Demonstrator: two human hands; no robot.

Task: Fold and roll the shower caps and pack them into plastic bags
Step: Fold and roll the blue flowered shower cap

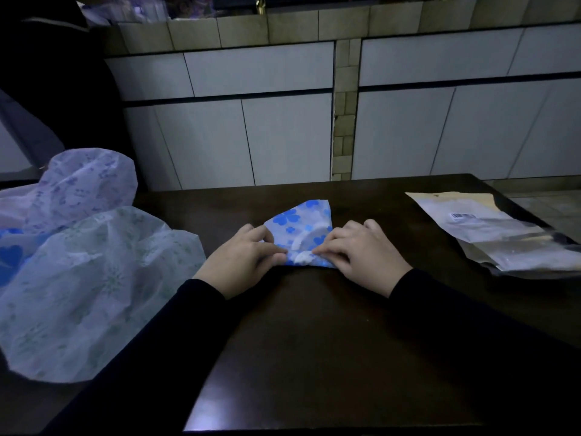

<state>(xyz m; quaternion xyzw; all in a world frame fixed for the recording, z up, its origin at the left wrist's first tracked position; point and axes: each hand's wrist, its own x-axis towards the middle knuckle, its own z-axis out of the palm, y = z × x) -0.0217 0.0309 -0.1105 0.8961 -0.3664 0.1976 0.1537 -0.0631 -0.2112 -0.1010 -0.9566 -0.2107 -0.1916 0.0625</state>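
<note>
On the dark wooden worktop a blue-flowered shower cap, folded into a flat wedge, lies between the two hands. The left hand pinches its near edge with curled fingers, and the right hand does the same from the other side, fingertips pressed onto the white elastic rim; the fingertips of both nearly meet. Both arms wear black sleeves.

Well to the left of the left hand sits a loose heap of unfolded caps: a pale green-flowered cap in front, a lilac-flowered cap behind it, and a strip of a blue one showing between them, so three can be counted there. To the right of the right hand, apart from it, lies a stack of clear plastic bags; I cannot count them. The top one bears a small barcode sticker, too small to read. Beyond the worktop stand white cabinet doors under a tiled ledge.
</note>
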